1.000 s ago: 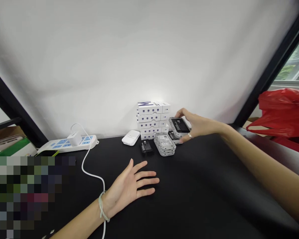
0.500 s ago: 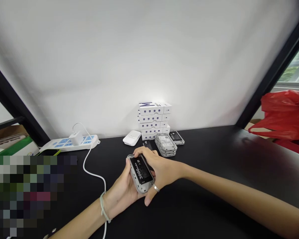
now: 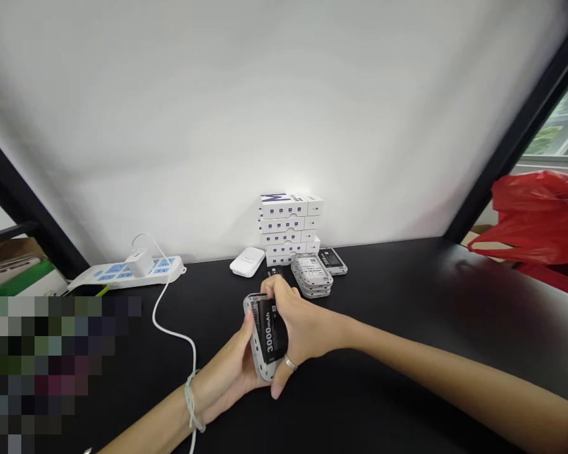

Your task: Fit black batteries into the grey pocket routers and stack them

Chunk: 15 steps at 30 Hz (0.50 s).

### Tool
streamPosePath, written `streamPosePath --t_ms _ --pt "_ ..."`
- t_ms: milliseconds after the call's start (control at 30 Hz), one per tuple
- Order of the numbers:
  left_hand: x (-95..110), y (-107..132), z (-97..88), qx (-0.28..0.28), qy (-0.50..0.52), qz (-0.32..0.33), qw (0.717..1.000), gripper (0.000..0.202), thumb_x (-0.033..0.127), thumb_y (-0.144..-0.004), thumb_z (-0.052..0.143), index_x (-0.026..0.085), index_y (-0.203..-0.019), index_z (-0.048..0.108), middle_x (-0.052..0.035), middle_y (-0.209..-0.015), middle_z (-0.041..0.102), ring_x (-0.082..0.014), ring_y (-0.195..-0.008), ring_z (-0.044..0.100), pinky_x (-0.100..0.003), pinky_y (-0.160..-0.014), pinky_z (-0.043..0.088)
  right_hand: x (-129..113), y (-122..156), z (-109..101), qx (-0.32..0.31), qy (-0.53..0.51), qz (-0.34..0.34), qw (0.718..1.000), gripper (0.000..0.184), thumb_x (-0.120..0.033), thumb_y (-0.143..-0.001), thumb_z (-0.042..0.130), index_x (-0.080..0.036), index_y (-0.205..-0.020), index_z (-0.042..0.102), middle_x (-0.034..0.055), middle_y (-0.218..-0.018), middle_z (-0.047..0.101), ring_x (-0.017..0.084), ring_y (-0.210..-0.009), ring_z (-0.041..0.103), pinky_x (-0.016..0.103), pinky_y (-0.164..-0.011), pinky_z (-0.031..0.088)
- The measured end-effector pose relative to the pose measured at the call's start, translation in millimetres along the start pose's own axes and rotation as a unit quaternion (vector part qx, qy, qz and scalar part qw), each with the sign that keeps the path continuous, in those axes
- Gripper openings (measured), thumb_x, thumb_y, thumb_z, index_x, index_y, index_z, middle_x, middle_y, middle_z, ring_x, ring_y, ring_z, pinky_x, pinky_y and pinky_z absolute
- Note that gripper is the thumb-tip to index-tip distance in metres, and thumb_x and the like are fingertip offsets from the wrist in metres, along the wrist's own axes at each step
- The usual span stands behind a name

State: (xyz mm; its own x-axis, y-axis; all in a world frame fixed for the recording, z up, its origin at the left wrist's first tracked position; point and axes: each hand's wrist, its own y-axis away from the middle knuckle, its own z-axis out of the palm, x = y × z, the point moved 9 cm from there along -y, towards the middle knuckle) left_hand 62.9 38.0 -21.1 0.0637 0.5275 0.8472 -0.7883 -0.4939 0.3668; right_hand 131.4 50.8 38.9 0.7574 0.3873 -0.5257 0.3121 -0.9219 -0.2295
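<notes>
Now that the 3000mAh battery pack (image 3: 267, 333) has left the bench (image 3: 407, 296), the right grip (image 3: 303, 321) clamps it from above, the left grip (image 3: 224, 372) apparently cradling beneath.

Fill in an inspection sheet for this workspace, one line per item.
Surface: black table top, hands over its middle.
Job's things: battery pack marked 3000mAh, held in both hands; pile of clear-cased packs, black-faced pack beside it, stack of white boxes behind.
Clutter: small white case; blurred patch hides the left side.
Hands: left hand cradles the pack from below; right hand grips it from above.
Cables: white cable from charger on power strip.
Surroundings: white backdrop, black frame post, red plastic bag, window.
</notes>
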Motion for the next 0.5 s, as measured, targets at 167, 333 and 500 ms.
streamPosePath --t_ms 167,333,500 --pt "17.6 -7.2 -18.1 0.030 0.081 0.100 0.991 0.057 0.064 -0.073 0.036 0.027 -0.116 0.048 -0.0047 -0.121 0.055 -0.0179 -0.113 0.053 -0.034 -0.102 0.046 3.7 -2.7 2.0 -0.020 -0.216 0.010 0.976 0.089 -0.046 -0.049 0.075 -0.015 -0.110 0.019 0.0047 -0.102 0.039 0.004 -0.087 0.045 0.018 -0.075 0.046" --pt "17.3 -8.0 -19.5 0.046 0.088 0.086 0.991 0.058 0.065 -0.072 0.033 0.030 -0.117 0.046 -0.0036 -0.122 0.055 -0.0210 -0.117 0.051 -0.050 -0.121 0.019 18.2 -11.0 2.1 -0.023 -0.389 0.048 0.920 0.072 -0.043 -0.069 0.062 -0.022 -0.118 0.013 0.0001 -0.088 0.046 0.000 -0.068 0.049 0.014 -0.059 0.046" --pt "17.3 -4.7 -21.3 0.072 0.097 0.090 0.989 0.066 0.066 -0.070 0.037 0.023 -0.121 0.040 -0.0096 -0.121 0.054 -0.0224 -0.116 0.052 -0.047 -0.121 0.024 62.2 -21.3 -27.9 0.039 -0.175 0.132 0.975 0.043 -0.040 -0.083 0.043 -0.018 -0.114 0.023 0.0000 -0.081 0.047 -0.003 -0.057 0.047 0.008 -0.055 0.042"
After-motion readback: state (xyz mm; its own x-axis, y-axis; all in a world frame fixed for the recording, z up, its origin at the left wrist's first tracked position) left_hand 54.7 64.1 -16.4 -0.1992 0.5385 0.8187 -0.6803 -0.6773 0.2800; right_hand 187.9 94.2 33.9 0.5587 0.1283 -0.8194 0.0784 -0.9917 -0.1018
